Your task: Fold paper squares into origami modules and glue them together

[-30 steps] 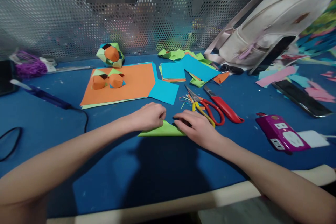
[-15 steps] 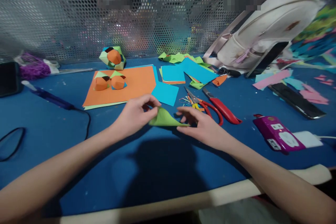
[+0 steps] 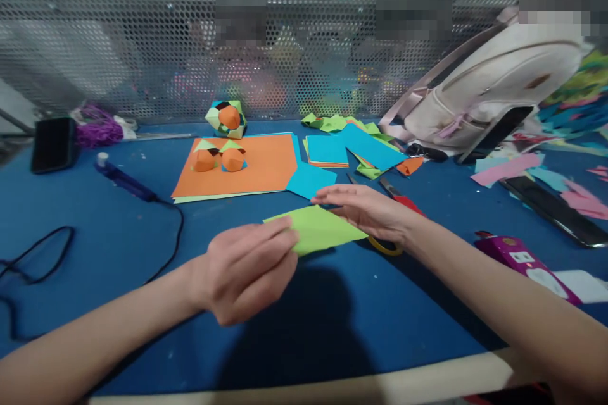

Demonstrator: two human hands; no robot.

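My left hand [image 3: 249, 266] pinches the left end of a light green sheet of paper [image 3: 325, 228], raised above the blue table. Behind the sheet's right side is my right hand [image 3: 363, 212], its fingers stretched out and apart; whether it touches the paper is hard to tell. Just beyond the fingers, a blue piece of paper [image 3: 311, 180] overlaps the corner of a large orange sheet [image 3: 266, 164]. Two small folded paper pieces [image 3: 234, 157] sit on that orange sheet. Scissors with a yellow-lined handle [image 3: 386, 248] are mostly covered by my right hand.
A folded paper ball [image 3: 228, 118] stands at the back, near the perforated metal screen [image 3: 156, 76]. A blue glue gun [image 3: 126, 180] with a black cord lies left. Paper scraps [image 3: 510, 168], a phone [image 3: 553, 209], a purple device [image 3: 525, 266] and a pale backpack [image 3: 479, 88] are right.
The green paper has been lifted and turned so its flat face shows. My left hand has rolled over and come nearer; my right hand has straightened its fingers. The view has shifted.
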